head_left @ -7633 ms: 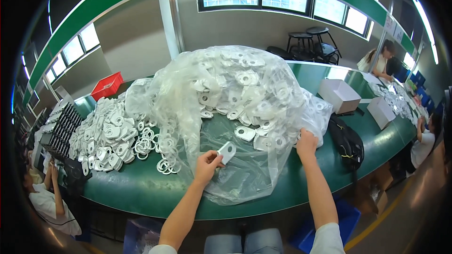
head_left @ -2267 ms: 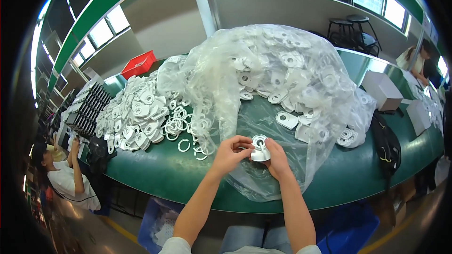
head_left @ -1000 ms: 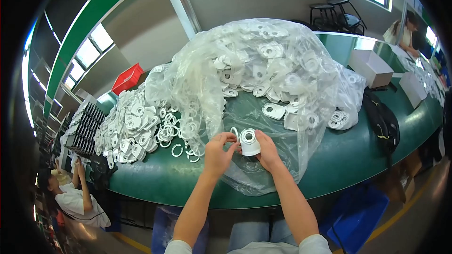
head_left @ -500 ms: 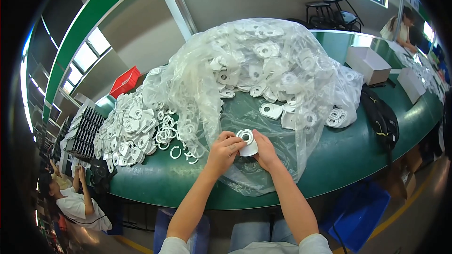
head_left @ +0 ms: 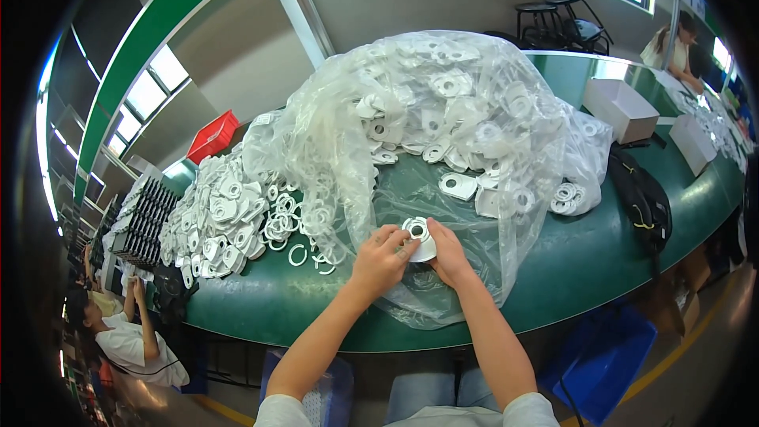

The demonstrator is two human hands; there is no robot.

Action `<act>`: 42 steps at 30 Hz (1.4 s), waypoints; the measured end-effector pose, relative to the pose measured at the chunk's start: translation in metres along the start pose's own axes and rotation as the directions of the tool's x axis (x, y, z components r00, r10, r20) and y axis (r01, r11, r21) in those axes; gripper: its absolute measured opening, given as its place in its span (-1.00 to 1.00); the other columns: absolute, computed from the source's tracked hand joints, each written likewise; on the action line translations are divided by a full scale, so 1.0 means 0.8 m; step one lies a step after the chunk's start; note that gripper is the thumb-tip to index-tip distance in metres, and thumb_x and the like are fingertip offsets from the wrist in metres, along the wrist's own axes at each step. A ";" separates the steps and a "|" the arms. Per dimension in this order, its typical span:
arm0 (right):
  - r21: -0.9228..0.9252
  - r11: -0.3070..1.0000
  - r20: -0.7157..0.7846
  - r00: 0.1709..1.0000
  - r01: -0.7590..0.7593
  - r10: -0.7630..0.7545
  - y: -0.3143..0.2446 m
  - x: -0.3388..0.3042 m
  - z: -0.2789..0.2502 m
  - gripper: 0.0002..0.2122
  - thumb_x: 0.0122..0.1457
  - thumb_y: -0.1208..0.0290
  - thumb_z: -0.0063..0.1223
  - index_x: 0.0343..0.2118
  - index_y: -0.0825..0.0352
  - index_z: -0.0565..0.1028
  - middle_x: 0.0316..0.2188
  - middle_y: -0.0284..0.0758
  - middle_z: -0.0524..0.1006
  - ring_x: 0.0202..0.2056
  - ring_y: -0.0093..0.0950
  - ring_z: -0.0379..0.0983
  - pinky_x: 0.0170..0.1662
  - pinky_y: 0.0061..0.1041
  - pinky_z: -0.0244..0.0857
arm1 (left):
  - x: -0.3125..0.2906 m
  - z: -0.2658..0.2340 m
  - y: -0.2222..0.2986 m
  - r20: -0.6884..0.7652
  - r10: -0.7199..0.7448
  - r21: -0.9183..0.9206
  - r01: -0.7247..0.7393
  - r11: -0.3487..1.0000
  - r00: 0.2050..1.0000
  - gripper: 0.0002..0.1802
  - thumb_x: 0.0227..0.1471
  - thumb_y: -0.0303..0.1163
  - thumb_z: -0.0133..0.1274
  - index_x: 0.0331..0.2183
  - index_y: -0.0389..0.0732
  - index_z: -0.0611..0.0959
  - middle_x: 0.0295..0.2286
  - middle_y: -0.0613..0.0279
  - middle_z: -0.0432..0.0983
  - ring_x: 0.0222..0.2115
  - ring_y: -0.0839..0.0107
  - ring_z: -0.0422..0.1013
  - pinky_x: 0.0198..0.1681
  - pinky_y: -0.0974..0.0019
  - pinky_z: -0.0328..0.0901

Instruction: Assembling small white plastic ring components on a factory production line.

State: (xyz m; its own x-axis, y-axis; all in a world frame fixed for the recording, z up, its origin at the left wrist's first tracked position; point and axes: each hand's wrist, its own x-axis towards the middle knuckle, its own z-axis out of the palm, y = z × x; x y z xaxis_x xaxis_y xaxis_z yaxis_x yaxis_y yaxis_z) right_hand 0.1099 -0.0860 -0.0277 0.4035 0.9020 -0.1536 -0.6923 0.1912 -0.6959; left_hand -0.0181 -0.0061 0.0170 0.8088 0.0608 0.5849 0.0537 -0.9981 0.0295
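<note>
An open white box (head_left: 635,120) and what seems a black bag (head_left: 639,199) rest on the green table (head_left: 261,304).

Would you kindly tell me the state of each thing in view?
White part: held, hole facing up.
Left hand: fingers bent, touching the white part.
Right hand: closed on the white part's right side.
Plastic bag: open at the front, holding white pieces.
Split ring: lying loose.
Red bin: open-topped.
White box: open-topped.
Black bag: lying down.
Right-hand blue bin: open-topped.
Stools: standing upright.
</note>
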 end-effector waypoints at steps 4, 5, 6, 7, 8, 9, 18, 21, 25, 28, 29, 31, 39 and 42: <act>-0.003 1.000 0.014 1.000 -0.003 0.003 0.002 0.000 -0.001 -0.71 0.30 0.20 -0.27 -0.18 0.33 0.39 -0.34 -0.38 0.48 -0.37 -0.61 0.45 -0.35 -0.60 0.36 | 0.000 -0.004 0.003 0.065 0.013 0.000 -0.013 1.000 0.998 -0.64 -0.33 -0.52 0.10 -0.31 -0.21 0.62 -0.37 0.28 0.41 -0.27 0.29 0.36 -0.24 0.29 0.33; -0.008 1.000 -0.003 1.000 -0.008 0.008 0.001 -0.002 0.000 -0.71 0.30 0.20 -0.26 -0.20 0.33 0.40 -0.35 -0.39 0.48 -0.38 -0.62 0.45 -0.36 -0.60 0.35 | -0.001 -0.002 0.004 0.067 0.010 0.001 -0.010 1.000 0.998 -0.64 -0.33 -0.52 0.10 -0.31 -0.21 0.62 -0.37 0.28 0.41 -0.27 0.29 0.36 -0.24 0.29 0.33; -0.012 1.000 -0.019 1.000 -0.013 0.013 0.002 -0.002 0.000 -0.72 0.29 0.20 -0.25 -0.21 0.33 0.41 -0.36 -0.39 0.48 -0.39 -0.62 0.44 -0.37 -0.61 0.34 | -0.002 0.002 0.006 0.085 0.041 0.028 -0.043 0.999 0.996 -0.64 -0.33 -0.53 0.09 -0.31 -0.22 0.61 -0.39 0.28 0.40 -0.29 0.29 0.35 -0.25 0.29 0.33; -0.009 1.000 -0.018 1.000 -0.016 0.016 0.002 -0.002 0.000 -0.72 0.29 0.20 -0.25 -0.21 0.33 0.41 -0.36 -0.39 0.48 -0.39 -0.62 0.44 -0.37 -0.61 0.34 | -0.004 0.003 0.007 0.105 0.071 0.055 -0.077 0.995 0.992 -0.63 -0.32 -0.54 0.08 -0.30 -0.24 0.60 -0.40 0.28 0.39 -0.30 0.30 0.35 -0.25 0.30 0.33; -0.025 1.000 -0.008 1.000 -0.003 0.003 0.003 -0.002 -0.001 -0.73 0.29 0.22 -0.24 -0.22 0.33 0.41 -0.36 -0.40 0.48 -0.40 -0.63 0.43 -0.39 -0.62 0.33 | -0.004 0.003 0.006 0.109 0.069 0.057 -0.075 0.996 0.992 -0.63 -0.32 -0.54 0.08 -0.30 -0.24 0.60 -0.40 0.28 0.39 -0.30 0.30 0.35 -0.25 0.30 0.33; -0.041 0.999 0.002 1.000 0.010 -0.010 0.005 -0.001 -0.001 -0.74 0.29 0.24 -0.23 -0.24 0.32 0.42 -0.36 -0.41 0.47 -0.41 -0.64 0.42 -0.40 -0.63 0.32 | -0.005 0.003 0.004 0.105 0.080 0.028 -0.084 0.996 0.991 -0.64 -0.32 -0.54 0.07 -0.30 -0.24 0.59 -0.40 0.28 0.39 -0.31 0.30 0.35 -0.25 0.29 0.33; -0.127 0.975 0.038 0.983 0.181 -0.178 0.014 0.008 -0.017 -0.81 0.26 0.39 -0.23 -0.24 0.38 0.41 -0.36 -0.40 0.46 -0.37 -0.66 0.38 -0.34 -0.65 0.27 | -0.005 0.008 0.000 0.063 -0.033 -0.139 0.041 0.989 0.997 -0.57 -0.33 -0.63 0.06 -0.25 -0.26 0.60 -0.43 0.24 0.40 -0.35 0.29 0.36 -0.30 0.29 0.34; -0.219 0.955 0.064 0.980 0.198 -0.188 0.012 0.006 -0.012 -0.80 0.27 0.42 -0.27 -0.21 0.39 0.41 -0.33 -0.37 0.47 -0.34 -0.64 0.39 -0.31 -0.66 0.28 | -0.005 0.007 0.003 0.039 -0.325 -0.384 0.315 0.868 0.945 -0.64 -0.22 -0.64 0.05 -0.24 -0.30 0.60 -0.41 0.21 0.44 -0.38 0.38 0.39 -0.37 0.38 0.35; -0.106 0.991 0.075 0.994 0.081 -0.074 -0.009 -0.012 0.019 -0.78 0.28 0.43 -0.31 -0.17 0.42 0.39 -0.31 -0.34 0.49 -0.31 -0.60 0.42 -0.23 -0.65 0.29 | -0.004 0.029 -0.010 0.070 -0.791 -0.824 0.482 0.297 0.608 -0.78 -0.02 -0.51 0.08 -0.25 -0.34 0.58 -0.38 0.26 0.47 -0.48 0.55 0.42 -0.50 0.52 0.34; -0.269 0.947 0.057 0.985 0.175 -0.166 0.007 0.000 -0.004 -0.76 0.28 0.42 -0.30 -0.12 0.40 0.37 -0.29 -0.31 0.48 -0.35 -0.55 0.46 -0.29 -0.56 0.36 | -0.010 0.038 -0.016 0.287 -0.746 -0.862 0.501 0.073 0.601 -0.81 0.03 -0.46 0.07 -0.30 -0.38 0.59 -0.48 0.28 0.51 -0.55 0.58 0.41 -0.51 0.52 0.34; -0.282 0.944 0.066 0.985 0.170 -0.158 0.008 0.001 -0.008 -0.76 0.28 0.42 -0.30 -0.12 0.40 0.37 -0.29 -0.31 0.48 -0.35 -0.55 0.46 -0.29 -0.56 0.36 | -0.013 0.039 -0.017 0.345 -0.710 -0.865 0.502 0.013 0.614 -0.81 0.03 -0.46 0.06 -0.31 -0.39 0.59 -0.51 0.27 0.51 -0.56 0.58 0.41 -0.51 0.53 0.33; -0.333 0.930 0.079 0.988 0.155 -0.136 0.009 0.001 -0.005 -0.76 0.28 0.41 -0.30 -0.12 0.41 0.37 -0.28 -0.30 0.48 -0.34 -0.54 0.46 -0.27 -0.55 0.37 | -0.018 0.042 -0.016 0.316 -0.733 -0.886 0.463 -0.001 0.603 -0.83 0.03 -0.46 0.06 -0.32 -0.38 0.59 -0.54 0.28 0.51 -0.59 0.59 0.40 -0.52 0.54 0.31; -0.355 0.921 0.077 0.986 0.163 -0.145 0.007 -0.004 0.001 -0.75 0.29 0.34 -0.27 -0.15 0.41 0.38 -0.29 -0.33 0.49 -0.35 -0.55 0.46 -0.26 -0.56 0.36 | -0.019 0.047 -0.006 0.206 -0.808 -0.913 0.407 0.045 0.552 -0.86 0.02 -0.49 0.07 -0.37 -0.37 0.60 -0.56 0.30 0.50 -0.60 0.62 0.38 -0.55 0.55 0.27; -0.401 0.896 0.080 0.981 0.192 -0.174 0.008 -0.002 -0.002 -0.74 0.30 0.31 -0.27 -0.18 0.41 0.40 -0.32 -0.34 0.49 -0.37 -0.57 0.46 -0.29 -0.58 0.36 | -0.020 0.045 -0.004 0.233 -0.795 -0.901 0.432 0.040 0.560 -0.86 0.06 -0.50 0.03 -0.33 -0.37 0.58 -0.51 0.29 0.52 -0.56 0.61 0.40 -0.53 0.54 0.29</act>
State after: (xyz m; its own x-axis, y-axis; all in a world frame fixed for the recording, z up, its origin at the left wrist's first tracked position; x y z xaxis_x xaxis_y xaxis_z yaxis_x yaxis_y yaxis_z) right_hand 0.1055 -0.0868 -0.0332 0.4683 0.8831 0.0266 -0.3032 0.1889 -0.9340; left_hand -0.0103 -0.0035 -0.0219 0.5463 0.8297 0.1153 -0.1760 -0.0208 0.9842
